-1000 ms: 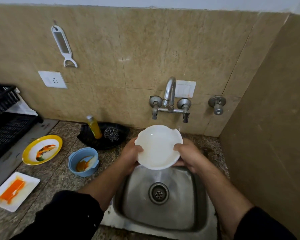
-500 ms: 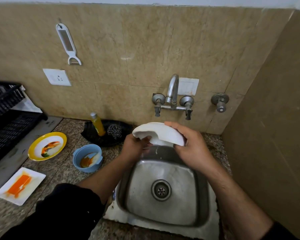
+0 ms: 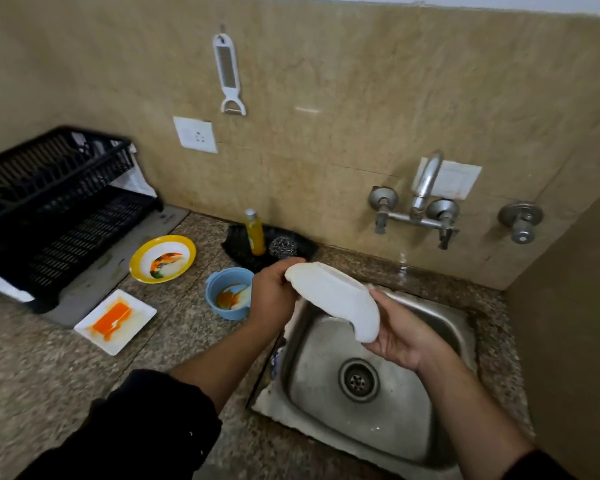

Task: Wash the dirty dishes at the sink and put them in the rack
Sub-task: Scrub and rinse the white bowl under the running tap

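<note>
A white bowl (image 3: 336, 299) is turned upside down and tilted over the left rim of the steel sink (image 3: 440, 323). My left hand (image 3: 272, 294) grips its far left edge. My right hand (image 3: 400, 336) cups its lower right edge from below. On the counter to the left lie a blue bowl (image 3: 227, 292) with orange residue, a yellow-rimmed plate (image 3: 162, 258) with food smears and a white square plate (image 3: 115, 321) stained orange. The black dish rack (image 3: 52, 206) stands at the far left.
A tap (image 3: 418, 202) with two valves juts from the wall above the sink, with a third valve (image 3: 520, 221) to its right. A yellow soap bottle (image 3: 254, 237) and steel scrubber (image 3: 282, 247) sit on a black tray. A peeler (image 3: 228, 74) hangs on the wall.
The bowl went from upright and facing me to flipped over and tilted. My right hand slid from over its rim to beneath it. The view swung left, showing more rack.
</note>
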